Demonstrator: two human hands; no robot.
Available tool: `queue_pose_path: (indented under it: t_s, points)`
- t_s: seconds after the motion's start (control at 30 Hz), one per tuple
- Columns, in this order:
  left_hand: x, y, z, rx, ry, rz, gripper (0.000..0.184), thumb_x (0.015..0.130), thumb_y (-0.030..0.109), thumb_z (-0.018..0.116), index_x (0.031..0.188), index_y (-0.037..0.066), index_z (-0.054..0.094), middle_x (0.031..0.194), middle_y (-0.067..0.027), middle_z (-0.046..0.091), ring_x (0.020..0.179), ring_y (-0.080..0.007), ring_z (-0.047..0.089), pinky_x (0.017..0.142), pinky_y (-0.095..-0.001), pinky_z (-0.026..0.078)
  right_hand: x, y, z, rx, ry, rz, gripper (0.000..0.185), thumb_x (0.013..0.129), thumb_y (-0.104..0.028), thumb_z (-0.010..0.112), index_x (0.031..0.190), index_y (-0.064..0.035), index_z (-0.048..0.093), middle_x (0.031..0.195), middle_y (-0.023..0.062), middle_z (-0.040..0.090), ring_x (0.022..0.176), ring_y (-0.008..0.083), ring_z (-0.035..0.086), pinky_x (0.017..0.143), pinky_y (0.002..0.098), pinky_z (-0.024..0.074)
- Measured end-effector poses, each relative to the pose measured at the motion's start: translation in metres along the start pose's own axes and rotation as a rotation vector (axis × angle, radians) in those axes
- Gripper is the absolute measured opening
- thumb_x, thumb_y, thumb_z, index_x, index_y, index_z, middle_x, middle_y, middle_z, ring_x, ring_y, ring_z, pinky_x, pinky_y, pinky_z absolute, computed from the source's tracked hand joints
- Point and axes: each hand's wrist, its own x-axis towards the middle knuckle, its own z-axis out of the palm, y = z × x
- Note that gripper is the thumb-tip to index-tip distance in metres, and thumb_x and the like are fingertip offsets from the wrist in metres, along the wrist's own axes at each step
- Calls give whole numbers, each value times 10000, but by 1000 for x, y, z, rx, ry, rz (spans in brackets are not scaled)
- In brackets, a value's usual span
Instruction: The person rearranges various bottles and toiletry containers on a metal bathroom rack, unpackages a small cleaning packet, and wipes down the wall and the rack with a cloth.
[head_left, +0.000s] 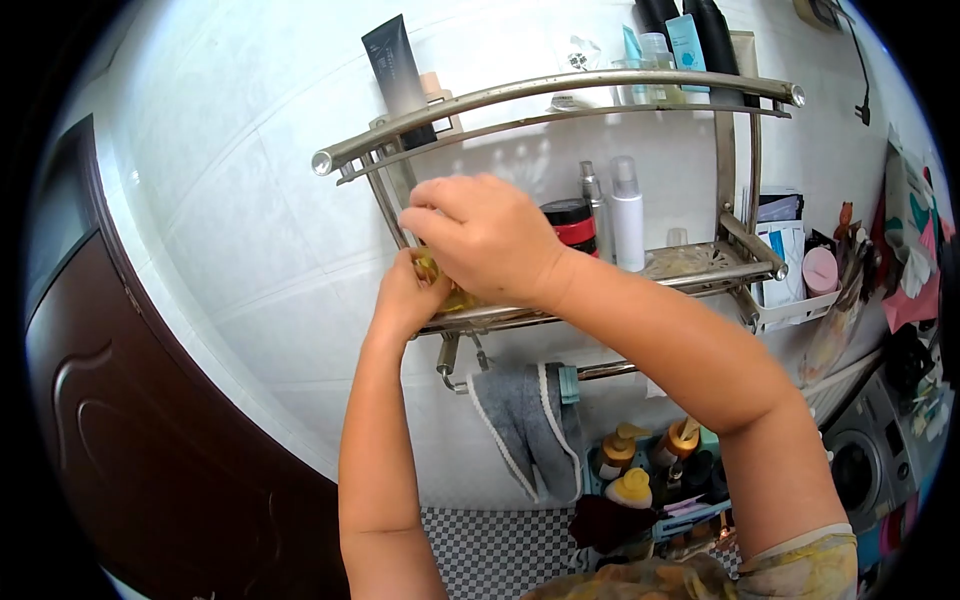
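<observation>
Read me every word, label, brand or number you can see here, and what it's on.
No text is readable.
Dark tube, top shelf: pale lettering, too small and blurred.
Larger light blue tube, top shelf: markings too small.
Black-and-red jar, shelf below: nothing legible.

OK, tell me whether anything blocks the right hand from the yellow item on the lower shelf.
Nothing visible does. The right hand is right by the yellow item, partly hiding it, and the left hand is against it. The black-and-red jar sits off to the right.
</observation>
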Motion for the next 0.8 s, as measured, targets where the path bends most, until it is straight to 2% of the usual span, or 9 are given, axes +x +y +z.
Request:
queue_pose_path:
  t_s: [0.13, 0.23, 0.3, 0.37, 0.47, 0.53, 0.57, 0.73, 0.8]
  points:
    - [0, 1, 0, -187, 18, -49, 440, 761, 195, 626, 1097, -50, 481, 802, -148, 628, 720, -233, 622, 652, -321, 486, 36, 11, -23, -8, 317, -128, 241, 684, -8, 554, 905, -90, 606, 957, 72, 574, 795, 250, 582, 702, 355, 467]
    - [-7, 10, -2, -190, 70, -58, 426, 769, 185, 615, 1103, -44, 482, 758, -134, 625, 693, -224, 622, 640, -318, 487, 67, 31, -28, 10, 273, 43, 174, 708, -90, 559, 874, -94, 612, 912, 91, 579, 794, 248, 578, 703, 322, 463]
    - [-10, 12, -4, -131, 96, -22, 445, 774, 186, 613, 1121, -55, 473, 766, -134, 625, 691, -222, 624, 647, -322, 492, 91, 55, -17, -21, 268, 274, 223, 743, -125, 544, 943, -110, 642, 959, 121, 584, 852, 275, 588, 799, 343, 477]
    - [-12, 11, -5, -133, 107, -28, 451, 776, 187, 613, 1126, -59, 472, 777, -136, 625, 693, -224, 625, 652, -324, 494, 118, 58, -26, 125, -39, 657, 272, 746, -134, 523, 983, -110, 654, 1023, 152, 590, 922, 287, 591, 856, 356, 468]
    - [-16, 9, -8, -140, 112, -41, 465, 781, 189, 612, 1138, -70, 467, 813, -149, 624, 706, -231, 628, 664, -328, 497, 140, 72, -22, 261, -181, 722, 292, 749, -133, 506, 996, -107, 659, 1097, 139, 595, 975, 287, 580, 855, 353, 467]
    - [-22, 9, -11, -191, 102, -46, 467, 784, 189, 609, 1145, -69, 465, 842, -167, 619, 731, -235, 628, 679, -328, 498, 149, 78, -12, 382, -310, 776, 350, 780, -190, 546, 1117, -122, 610, 1219, 137, 521, 1104, 248, 487, 892, 372, 419]
    - [-25, 8, -12, -197, 109, -54, 469, 789, 194, 605, 1150, -69, 464, 902, -191, 615, 782, -244, 629, 700, -334, 497, 151, 81, -9, 460, -318, 903, 333, 810, -186, 547, 1130, -120, 606, 1210, 126, 527, 1108, 247, 480, 894, 356, 426]
    - [-43, 0, -21, -198, 167, -22, 462, 793, 203, 603, 1154, -54, 474, 956, -204, 614, 844, -253, 625, 723, -341, 492, 150, 91, 14, 571, -277, 927, 264, 858, -113, 522, 1106, -87, 612, 1212, 146, 511, 1078, 232, 475, 872, 328, 459]
    - [-46, -8, -23, -204, 177, -9, 457, 794, 207, 603, 1154, -47, 479, 961, -200, 618, 858, -254, 624, 724, -340, 491, 148, 92, 19, 808, -55, 1037, 232, 845, -79, 531, 1054, -43, 625, 1194, 161, 508, 1071, 230, 477, 857, 319, 480]
